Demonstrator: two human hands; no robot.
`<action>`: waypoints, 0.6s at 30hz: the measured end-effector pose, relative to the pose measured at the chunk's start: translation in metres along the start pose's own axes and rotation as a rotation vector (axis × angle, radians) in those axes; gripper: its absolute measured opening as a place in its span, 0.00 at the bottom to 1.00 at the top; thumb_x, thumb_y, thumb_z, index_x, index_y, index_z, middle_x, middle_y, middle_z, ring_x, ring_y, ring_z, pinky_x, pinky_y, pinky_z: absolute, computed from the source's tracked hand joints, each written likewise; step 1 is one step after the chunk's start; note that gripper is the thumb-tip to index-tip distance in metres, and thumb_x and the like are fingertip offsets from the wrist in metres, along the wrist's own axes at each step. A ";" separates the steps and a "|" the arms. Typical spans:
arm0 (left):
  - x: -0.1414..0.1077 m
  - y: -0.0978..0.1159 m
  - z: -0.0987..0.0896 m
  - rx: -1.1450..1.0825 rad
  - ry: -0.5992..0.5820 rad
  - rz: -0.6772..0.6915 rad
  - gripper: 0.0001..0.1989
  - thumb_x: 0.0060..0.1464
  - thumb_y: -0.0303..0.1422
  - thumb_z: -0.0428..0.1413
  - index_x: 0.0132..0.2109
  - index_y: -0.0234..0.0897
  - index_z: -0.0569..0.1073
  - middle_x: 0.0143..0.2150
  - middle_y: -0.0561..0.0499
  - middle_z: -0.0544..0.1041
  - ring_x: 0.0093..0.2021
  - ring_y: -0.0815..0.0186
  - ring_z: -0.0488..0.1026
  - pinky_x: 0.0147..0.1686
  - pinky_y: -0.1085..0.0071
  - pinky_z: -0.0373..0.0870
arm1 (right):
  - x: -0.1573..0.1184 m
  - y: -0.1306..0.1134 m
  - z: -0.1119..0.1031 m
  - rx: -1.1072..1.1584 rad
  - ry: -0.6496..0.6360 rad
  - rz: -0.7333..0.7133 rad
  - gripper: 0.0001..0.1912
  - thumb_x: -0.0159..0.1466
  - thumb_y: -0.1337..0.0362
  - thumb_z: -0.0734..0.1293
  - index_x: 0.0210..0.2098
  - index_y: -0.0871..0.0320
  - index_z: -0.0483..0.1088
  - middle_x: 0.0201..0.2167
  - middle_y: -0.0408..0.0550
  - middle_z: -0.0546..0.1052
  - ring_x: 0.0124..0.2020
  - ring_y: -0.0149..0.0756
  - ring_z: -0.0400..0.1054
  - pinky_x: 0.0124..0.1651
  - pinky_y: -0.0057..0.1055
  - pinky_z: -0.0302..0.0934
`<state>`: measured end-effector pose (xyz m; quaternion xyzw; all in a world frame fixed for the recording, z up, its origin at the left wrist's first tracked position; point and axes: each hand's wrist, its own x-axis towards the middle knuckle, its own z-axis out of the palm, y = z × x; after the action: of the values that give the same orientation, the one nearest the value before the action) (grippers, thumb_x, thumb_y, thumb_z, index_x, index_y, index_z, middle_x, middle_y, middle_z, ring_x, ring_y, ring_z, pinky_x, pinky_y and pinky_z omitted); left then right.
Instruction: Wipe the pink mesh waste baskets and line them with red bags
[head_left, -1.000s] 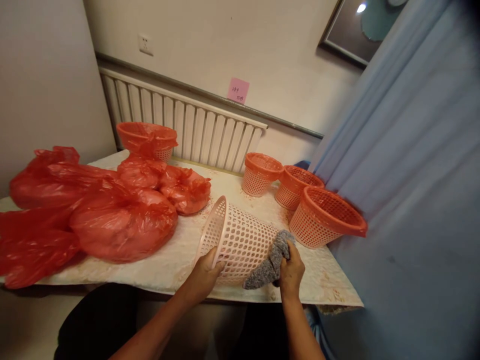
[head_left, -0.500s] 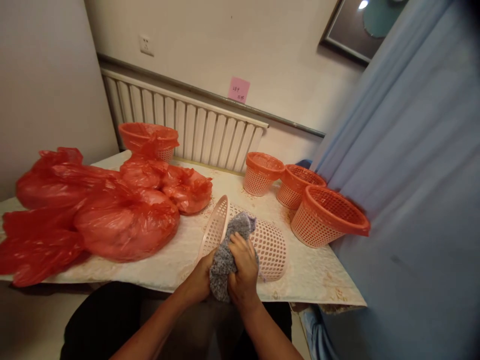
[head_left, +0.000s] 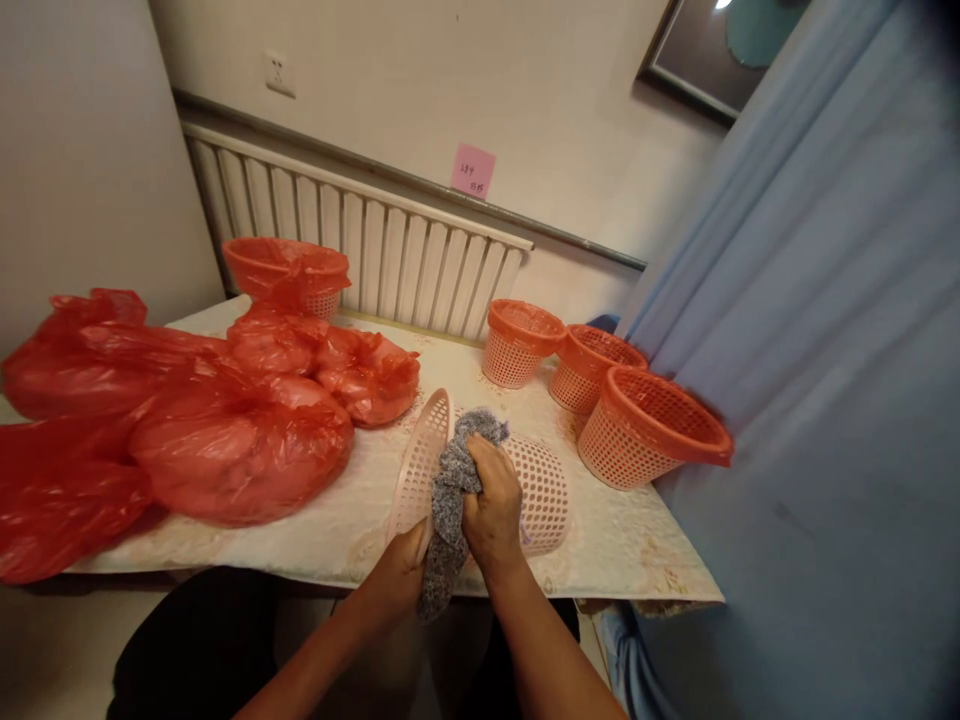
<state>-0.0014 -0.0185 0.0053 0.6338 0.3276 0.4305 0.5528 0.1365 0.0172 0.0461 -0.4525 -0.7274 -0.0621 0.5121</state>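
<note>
A pale pink perforated plastic basket [head_left: 541, 495] lies on its side at the table's front edge, its mouth facing left. My left hand [head_left: 409, 560] is closed on the near part of its rim. My right hand [head_left: 493, 500] is wrapped around a bunched grey cloth [head_left: 448, 500], which lies over the rim and hangs down past the table edge. The cloth hides the middle of the basket and part of the rim.
Several red plastic bags [head_left: 240, 450] fill the table's left side, with a red-lined basket [head_left: 322, 300] behind them. Three more red-lined baskets stand at the right, the nearest one [head_left: 630, 440] beside a blue curtain [head_left: 817, 400]. A radiator [head_left: 375, 240] runs along the wall.
My right hand has shifted slightly up and right, and the cloth is bunched narrower and hangs lower. My left hand stays at the rim. The whole view has moved slightly.
</note>
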 end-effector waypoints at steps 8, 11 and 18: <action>0.019 0.022 0.002 0.015 0.090 0.008 0.19 0.55 0.31 0.52 0.54 0.33 0.69 0.51 0.46 0.77 0.52 0.56 0.72 0.54 0.62 0.68 | -0.010 0.016 -0.015 -0.013 -0.046 -0.045 0.35 0.46 0.77 0.55 0.53 0.59 0.68 0.53 0.52 0.73 0.60 0.40 0.62 0.63 0.47 0.55; 0.017 0.017 0.001 0.066 0.096 -0.014 0.19 0.57 0.34 0.51 0.54 0.33 0.70 0.53 0.44 0.77 0.54 0.55 0.72 0.56 0.62 0.66 | -0.020 0.056 -0.031 -0.076 -0.029 0.050 0.34 0.47 0.76 0.55 0.53 0.58 0.69 0.53 0.51 0.73 0.58 0.40 0.64 0.62 0.46 0.57; 0.014 0.010 0.001 0.118 0.101 -0.045 0.20 0.56 0.34 0.50 0.55 0.33 0.69 0.53 0.44 0.77 0.54 0.54 0.72 0.56 0.60 0.66 | -0.071 0.138 -0.079 -0.248 0.175 0.515 0.29 0.51 0.70 0.56 0.51 0.62 0.71 0.49 0.54 0.76 0.50 0.44 0.70 0.56 0.45 0.62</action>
<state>0.0048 -0.0082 0.0180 0.6355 0.3938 0.4292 0.5068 0.2955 0.0120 -0.0252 -0.6744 -0.5286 -0.0573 0.5124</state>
